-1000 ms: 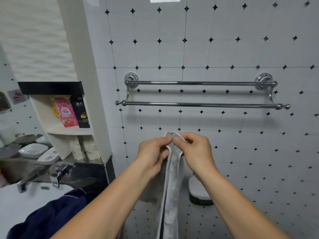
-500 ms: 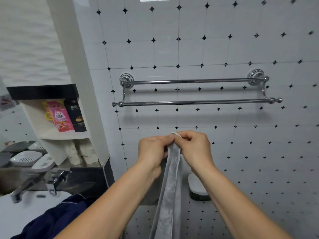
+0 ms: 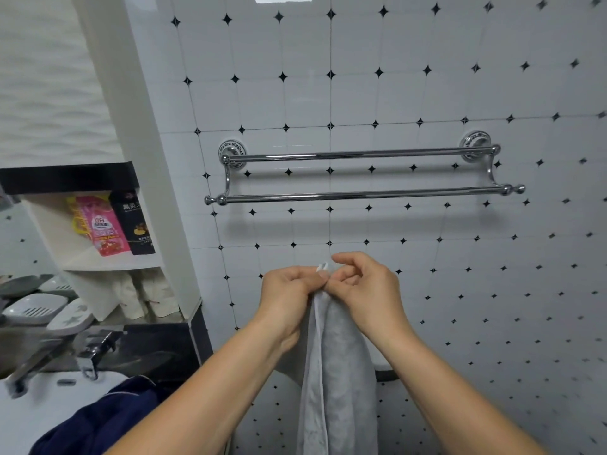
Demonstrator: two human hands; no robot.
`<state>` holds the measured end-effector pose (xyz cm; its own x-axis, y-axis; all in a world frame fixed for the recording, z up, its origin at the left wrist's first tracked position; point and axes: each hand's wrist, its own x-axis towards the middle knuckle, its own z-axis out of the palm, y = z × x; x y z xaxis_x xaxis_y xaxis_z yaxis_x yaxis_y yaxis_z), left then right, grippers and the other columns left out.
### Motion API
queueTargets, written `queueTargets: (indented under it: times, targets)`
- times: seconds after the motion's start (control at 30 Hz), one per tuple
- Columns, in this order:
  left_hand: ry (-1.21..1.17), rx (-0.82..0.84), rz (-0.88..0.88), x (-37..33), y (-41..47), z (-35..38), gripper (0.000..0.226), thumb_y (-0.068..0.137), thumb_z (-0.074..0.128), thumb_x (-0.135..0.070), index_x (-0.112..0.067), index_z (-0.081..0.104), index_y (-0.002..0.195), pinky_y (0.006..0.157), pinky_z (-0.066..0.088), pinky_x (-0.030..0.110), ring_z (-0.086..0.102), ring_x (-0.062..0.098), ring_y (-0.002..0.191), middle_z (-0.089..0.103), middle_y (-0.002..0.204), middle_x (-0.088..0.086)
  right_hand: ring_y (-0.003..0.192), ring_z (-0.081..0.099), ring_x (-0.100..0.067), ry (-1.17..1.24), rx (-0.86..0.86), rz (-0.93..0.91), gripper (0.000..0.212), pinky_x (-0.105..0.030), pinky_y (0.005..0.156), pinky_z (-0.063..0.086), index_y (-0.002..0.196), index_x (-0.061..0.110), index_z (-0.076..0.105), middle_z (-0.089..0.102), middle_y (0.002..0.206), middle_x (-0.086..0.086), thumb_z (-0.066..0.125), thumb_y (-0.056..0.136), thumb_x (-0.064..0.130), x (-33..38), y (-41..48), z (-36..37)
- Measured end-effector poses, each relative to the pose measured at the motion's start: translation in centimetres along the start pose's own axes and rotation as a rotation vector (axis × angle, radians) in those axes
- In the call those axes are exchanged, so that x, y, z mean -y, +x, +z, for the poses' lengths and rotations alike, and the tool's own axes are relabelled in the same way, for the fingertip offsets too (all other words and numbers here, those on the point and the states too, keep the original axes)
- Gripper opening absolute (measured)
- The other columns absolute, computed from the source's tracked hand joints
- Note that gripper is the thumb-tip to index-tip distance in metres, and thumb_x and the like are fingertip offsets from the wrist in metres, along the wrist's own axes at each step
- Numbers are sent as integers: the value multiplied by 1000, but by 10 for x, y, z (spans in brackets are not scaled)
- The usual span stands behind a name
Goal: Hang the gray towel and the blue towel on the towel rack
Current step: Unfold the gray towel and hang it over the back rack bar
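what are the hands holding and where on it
The left hand and right hand pinch the gray towel at its bunched top edge; the rest hangs down.

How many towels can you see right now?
2. The gray towel hangs from the left hand and right hand below the rack; the blue towel lies on the sink, lower left. Others may be hidden.

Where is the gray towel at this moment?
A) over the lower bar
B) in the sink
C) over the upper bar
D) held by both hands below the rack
D: the left hand and right hand pinch the gray towel at its top, below the towel rack.
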<state>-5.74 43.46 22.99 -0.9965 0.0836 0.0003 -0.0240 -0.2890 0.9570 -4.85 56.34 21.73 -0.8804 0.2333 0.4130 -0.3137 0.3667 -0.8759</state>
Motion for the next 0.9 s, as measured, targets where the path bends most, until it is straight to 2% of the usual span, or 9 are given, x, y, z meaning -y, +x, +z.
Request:
queueTargets:
  times: [0.07, 0.13, 0.27, 0.37, 0.57, 0.67, 0.77, 0.83, 0.9]
  targets:
    - [52, 21, 24, -1, 1, 2, 10, 87, 63, 1, 5, 69, 81, 53, 52, 22, 69, 20, 58, 72, 68, 16, 56, 57, 3, 2, 23, -9, 34, -11, 64, 45, 99, 20, 70, 64, 65, 8, 82, 68, 12, 0, 4, -2]
    - [113, 54, 60, -3, 3, 1, 15, 91, 59, -4, 2, 68, 81, 54, 52, 21, 68, 16, 60, 72, 68, 11, 62, 55, 4, -87, 47, -70, 31, -13, 67, 43, 91, 30, 69, 59, 73, 8, 85, 66, 22, -1, 9, -5]
    - [241, 153, 108, -9, 8, -4, 16, 92, 61, -13, 2, 69, 91, 71, 53, 26, 67, 21, 76, 71, 83, 16, 74, 50, 1, -177, 101, -138, 30, -19, 69, 41, 73, 42, 60, 51, 88, 12, 82, 55, 51, -2, 20, -16]
    - [285, 239, 112, -13, 7, -9, 18, 80, 75, -11, -1, 72, 95, 80, 55, 30, 71, 26, 88, 74, 94, 19, 84, 52, -6, -170, 155, -155, 29, -27, 76, 44, 75, 44, 59, 54, 96, 12, 69, 53, 59, -5, 23, -19]
    - [313, 327, 145, -14, 9, -14, 37, 62, 80, 11, -1, 72, 96, 78, 56, 30, 71, 29, 91, 75, 97, 19, 85, 55, -11, -88, 183, -138, 33, -35, 80, 47, 71, 39, 58, 56, 87, 12, 72, 53, 62, -9, 24, -17]
    - [289, 387, 177, -16, 12, -15, 35, 58, 83, 3, -8, 77, 91, 75, 55, 28, 73, 25, 88, 76, 93, 15, 80, 54, -11, -49, 235, -120, 38, -34, 77, 45, 68, 25, 59, 55, 82, 6, 73, 59, 59, -8, 25, -18]
    - [244, 413, 205, -20, 17, -18, 26, 59, 81, -8, -11, 79, 86, 73, 56, 27, 72, 22, 83, 77, 87, 11, 93, 60, -13, 62, 439, -60, 48, -29, 87, 45, 83, 9, 71, 59, 99, -5, 65, 74, 56, -13, 25, -25]
    - [199, 367, 215, -23, 22, -22, 23, 61, 80, -12, -12, 79, 84, 72, 55, 26, 71, 18, 79, 77, 83, 8, 104, 57, -9, 70, 619, 0, 40, -24, 91, 44, 84, 18, 73, 56, 106, 4, 66, 73, 56, -23, 21, -33]
    - [155, 311, 224, -28, 28, -27, 21, 62, 78, -12, -13, 80, 83, 72, 54, 24, 70, 15, 78, 77, 82, 5, 119, 44, -10, -129, 745, 27, 25, -29, 104, 34, 81, 37, 70, 52, 116, 12, 73, 67, 58, -45, 17, -41]
